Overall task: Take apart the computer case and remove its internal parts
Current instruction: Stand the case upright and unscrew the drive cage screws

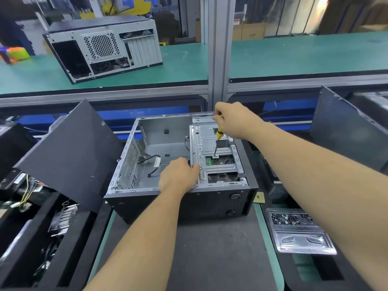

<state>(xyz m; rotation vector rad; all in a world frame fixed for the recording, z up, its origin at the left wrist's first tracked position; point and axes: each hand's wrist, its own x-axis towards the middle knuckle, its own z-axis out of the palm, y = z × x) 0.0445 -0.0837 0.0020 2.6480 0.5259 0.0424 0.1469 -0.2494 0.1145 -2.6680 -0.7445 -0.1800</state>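
An open black computer case (201,202) lies on its side on the dark mat in front of me. Its bare metal floor holds a loose black cable (154,159). A silver drive cage (212,152) fills the case's right part. My right hand (235,120) grips a yellow-handled screwdriver (218,137), tip down on a screw in the cage's top. My left hand (178,175) grips the cage's left edge at the near side.
A black side panel (69,152) leans at the left over bins of removed parts (42,227). A clear tray with several screws (294,227) sits at the right. Another case (102,47) stands on the green bench behind. A second black panel (344,127) leans far right.
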